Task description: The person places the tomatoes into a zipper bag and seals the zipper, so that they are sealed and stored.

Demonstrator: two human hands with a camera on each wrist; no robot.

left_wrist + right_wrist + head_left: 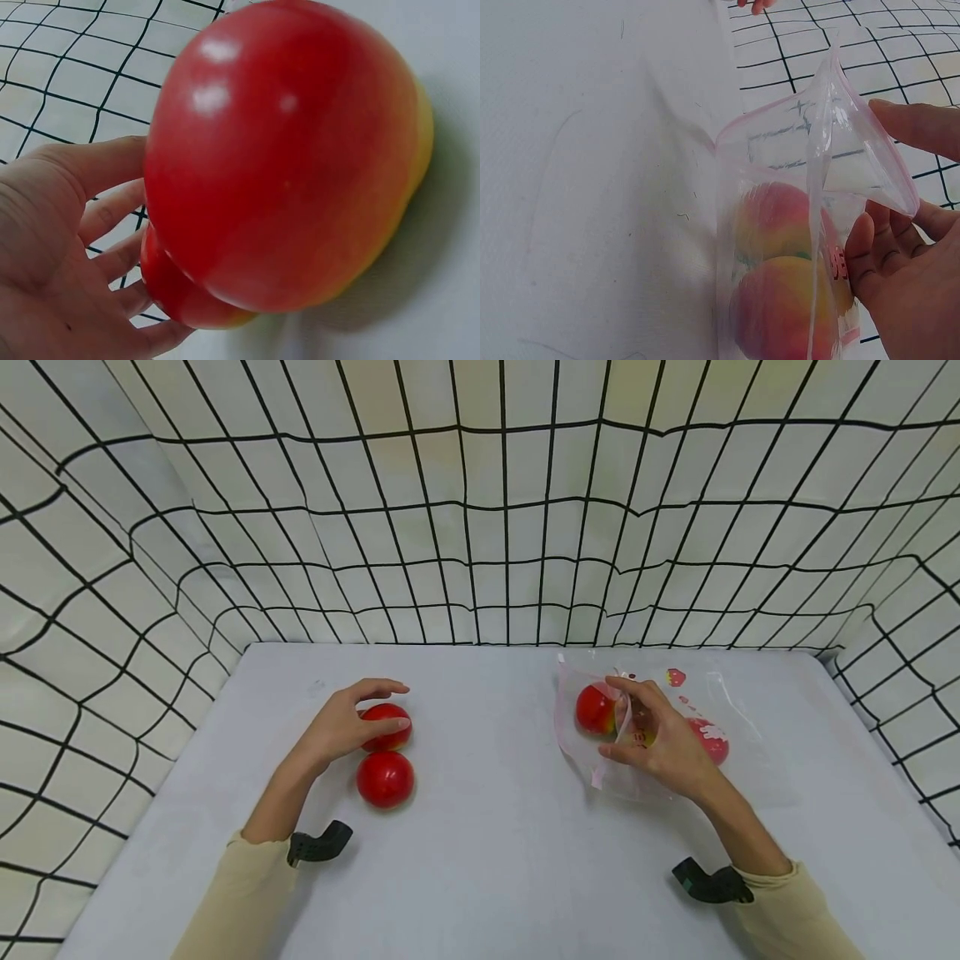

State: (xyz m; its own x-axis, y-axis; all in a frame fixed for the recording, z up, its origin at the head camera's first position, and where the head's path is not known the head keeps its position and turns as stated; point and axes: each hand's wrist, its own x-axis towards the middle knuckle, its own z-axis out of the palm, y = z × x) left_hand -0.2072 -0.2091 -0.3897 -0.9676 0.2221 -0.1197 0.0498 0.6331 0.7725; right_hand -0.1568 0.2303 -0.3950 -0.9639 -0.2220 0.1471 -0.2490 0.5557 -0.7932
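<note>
While holding left fingers [384, 687] wide around the farther fruit [387, 711], toward the left edge of the worktop [495, 818], has right fingers [633, 687] apart at the left-gaping bag [708, 739], toward the far right corner.

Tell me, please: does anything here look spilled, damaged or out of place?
Nothing stands out, and no spill shows. Two red fruits rest close together on the table, intact where visible; the open bag holds other fruit.

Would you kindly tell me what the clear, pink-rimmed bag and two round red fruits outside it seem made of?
Clear bag: apparently thin, glossy plastic, being see-through and creased. Round red fruits: smooth and glossy, perhaps plastic, given sharp highlights.
</note>
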